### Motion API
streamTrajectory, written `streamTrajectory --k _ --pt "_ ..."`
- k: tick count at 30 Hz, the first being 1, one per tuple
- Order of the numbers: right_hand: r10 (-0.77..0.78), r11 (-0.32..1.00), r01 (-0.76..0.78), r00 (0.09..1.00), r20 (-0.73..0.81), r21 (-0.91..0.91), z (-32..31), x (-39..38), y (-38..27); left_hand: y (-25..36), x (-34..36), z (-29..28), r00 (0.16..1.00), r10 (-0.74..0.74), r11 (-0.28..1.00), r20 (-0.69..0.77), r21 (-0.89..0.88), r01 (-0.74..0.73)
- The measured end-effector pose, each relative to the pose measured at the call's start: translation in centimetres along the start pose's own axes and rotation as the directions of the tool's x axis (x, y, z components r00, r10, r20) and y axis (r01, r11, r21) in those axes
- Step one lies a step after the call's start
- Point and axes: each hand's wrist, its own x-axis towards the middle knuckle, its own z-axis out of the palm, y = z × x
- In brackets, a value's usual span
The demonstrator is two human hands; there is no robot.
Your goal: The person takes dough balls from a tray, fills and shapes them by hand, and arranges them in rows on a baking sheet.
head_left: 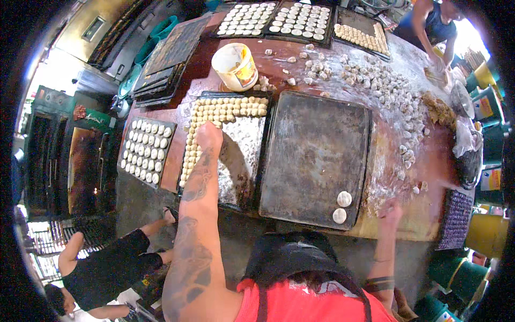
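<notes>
My left hand (210, 136) reaches over a tray (241, 201) floured white, where small pale dough balls (228, 107) stand in tight rows along the far and left sides. Its fingers are curled together at the inner edge of the rows, and whatever they hold is hidden. To the right lies a dark baking tray (316, 150) with two flat round dough pieces (341, 207) in its near right corner. Just beyond that tray's right edge, my right hand (390, 209) is low over the floured tabletop, its fingers drawn in and smeared by motion.
A white bucket (235, 67) stands behind the dough balls. Loose floured lumps (381, 80) spread over the far right tabletop. Filled trays (147, 150) sit at left and back, beside stacked dark trays (166, 59). One person (429, 32) works far right; another (115, 268) is lower left.
</notes>
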Motion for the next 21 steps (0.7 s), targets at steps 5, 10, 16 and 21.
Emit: streamTrajectory --k 5,10,16,21 --pt "-0.151 0.579 0.572 0.776 0.613 -0.581 15.4 -12.1 9.0 1.1 -5.2 2.6 0.950 -0.063 0.241 0.307 -0.919 0.313" --pt "-0.300 0.305 0.856 0.502 0.811 -0.417 27.6 -20.5 8.8 13.7 -19.4 -11.7 0.753 0.351 -0.019 0.556 -0.800 0.599" --pt "-0.219 -0.155 0.983 0.066 0.973 -0.102 29.4 -20.4 10.9 12.9 -21.9 -13.7 0.693 0.465 -0.231 0.551 -0.681 0.695" --pt "-0.094 0.257 0.899 0.388 0.917 -0.354 29.4 -22.0 8.0 12.9 -21.0 -15.4 0.736 0.583 -0.205 0.345 -0.814 0.544"
